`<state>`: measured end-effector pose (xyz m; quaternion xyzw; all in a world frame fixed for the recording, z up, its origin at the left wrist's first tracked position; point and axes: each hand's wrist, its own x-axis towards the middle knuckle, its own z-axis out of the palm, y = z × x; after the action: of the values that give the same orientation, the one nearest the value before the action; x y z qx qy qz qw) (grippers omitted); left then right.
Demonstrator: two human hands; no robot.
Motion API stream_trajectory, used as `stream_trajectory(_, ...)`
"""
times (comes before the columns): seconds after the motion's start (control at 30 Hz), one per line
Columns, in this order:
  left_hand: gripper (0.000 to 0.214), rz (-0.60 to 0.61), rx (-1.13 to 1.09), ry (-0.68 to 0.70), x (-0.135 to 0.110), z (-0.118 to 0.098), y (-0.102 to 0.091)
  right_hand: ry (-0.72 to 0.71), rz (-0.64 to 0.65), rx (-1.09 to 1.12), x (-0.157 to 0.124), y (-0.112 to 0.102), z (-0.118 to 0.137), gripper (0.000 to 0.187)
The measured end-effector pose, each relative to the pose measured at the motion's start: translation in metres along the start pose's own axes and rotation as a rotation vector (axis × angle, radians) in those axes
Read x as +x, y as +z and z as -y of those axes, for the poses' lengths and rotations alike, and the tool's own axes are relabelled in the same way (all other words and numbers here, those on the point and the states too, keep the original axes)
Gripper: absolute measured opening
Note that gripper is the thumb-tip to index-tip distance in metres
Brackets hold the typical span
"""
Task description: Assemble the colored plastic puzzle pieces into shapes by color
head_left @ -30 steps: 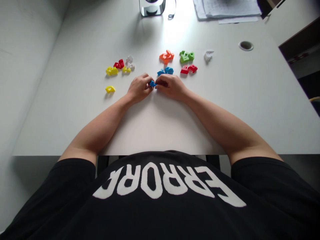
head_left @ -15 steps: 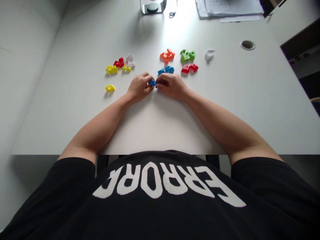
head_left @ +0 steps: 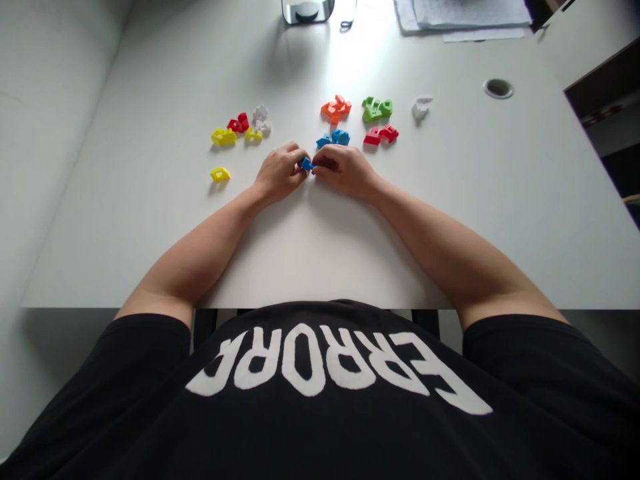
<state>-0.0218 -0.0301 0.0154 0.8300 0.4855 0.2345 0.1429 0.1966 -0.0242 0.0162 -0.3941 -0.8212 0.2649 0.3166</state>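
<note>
Close together over the middle of the white table, my left hand (head_left: 281, 171) and my right hand (head_left: 344, 171) are both closed on a small blue plastic piece (head_left: 307, 164). My left fingers grip its left side; my right fingertips pinch its right end. Whether it is one piece or two joined ones I cannot tell. Just beyond my right hand lie more blue pieces (head_left: 341, 137). Red pieces (head_left: 380, 135) rest to the right of them, with orange pieces (head_left: 336, 109) and green pieces (head_left: 377, 109) farther back.
Yellow pieces (head_left: 223, 137), red pieces (head_left: 239, 123) and white pieces (head_left: 261, 119) sit at left, a lone yellow piece (head_left: 220, 175) nearer me. A white piece (head_left: 422, 107) lies at right. Beyond are a cable hole (head_left: 499, 89), papers (head_left: 465, 15) and a dark-framed object (head_left: 307, 13).
The camera view has shifted very slightly. Both hands keep their hold on the blue piece, with hardly any visible movement.
</note>
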Motion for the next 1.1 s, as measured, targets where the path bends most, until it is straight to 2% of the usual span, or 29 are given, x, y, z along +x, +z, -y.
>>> stream_trajectory(0.47, 0.024, 0.0, 0.016, -0.002, 0.0001, 0.0015, 0.0012, -0.045, -0.026, -0.013, -0.0003, 0.0027, -0.0057, 0.031)
stream_trajectory(1.1, 0.023, 0.015, 0.028, -0.018, 0.0004, 0.0014, 0.0012, -0.023, -0.019, -0.012, 0.0002, 0.002, -0.0034, 0.024)
